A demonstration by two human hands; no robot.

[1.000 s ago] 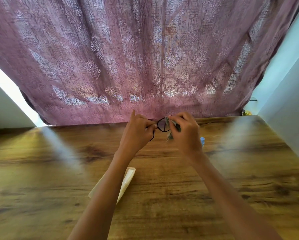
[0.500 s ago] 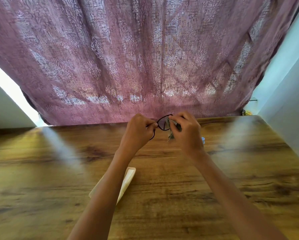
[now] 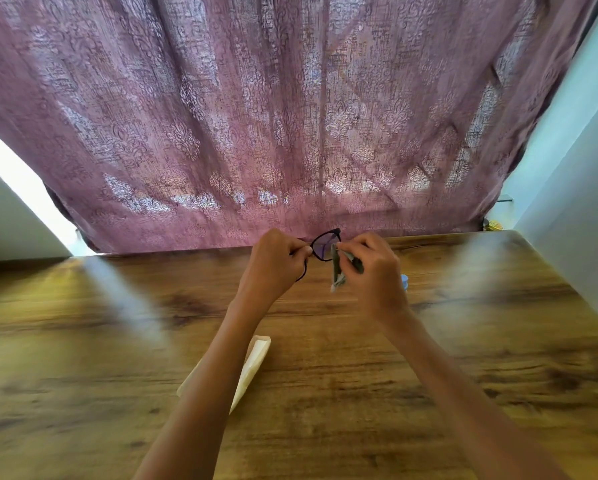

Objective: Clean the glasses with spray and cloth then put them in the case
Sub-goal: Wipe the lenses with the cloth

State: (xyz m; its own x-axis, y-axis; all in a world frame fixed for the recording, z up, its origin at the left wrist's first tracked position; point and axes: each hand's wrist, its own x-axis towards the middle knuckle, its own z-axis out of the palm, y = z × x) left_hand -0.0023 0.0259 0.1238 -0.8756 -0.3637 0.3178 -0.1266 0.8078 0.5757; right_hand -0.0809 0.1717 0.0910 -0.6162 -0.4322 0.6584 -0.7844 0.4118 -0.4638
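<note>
From my end I see both hands raised above the far half of the table (image 3: 498, 341), close together, in front of the curtain (image 3: 290, 116). The left hand (image 3: 273, 265) has its fingers curled, with thumb and forefinger pinching the glasses (image 3: 325, 244) at the near edge of one lens. The glasses are in the air between the two hands, off the table. One dark-rimmed lens shows clearly, and the rest of the frame curves down behind the left fingers, where I cannot follow it.

The right hand (image 3: 377, 271) pinches the cloth (image 3: 337, 275) at the right side of that lens. The grey fabric is folded over the rim, and a loose end hangs down below the fingers. Whether the cloth covers both faces of the lens I cannot tell (the fingers hide that part).

The case (image 3: 252, 362), pale cream, lies flat on the table nearer to me, partly under the left forearm and well apart from the glasses. Only a blue bit of what I take to be the spray (image 3: 404, 282) shows just beyond the right wrist, down on the table. A pale wall (image 3: 567, 202) runs along the right side.
</note>
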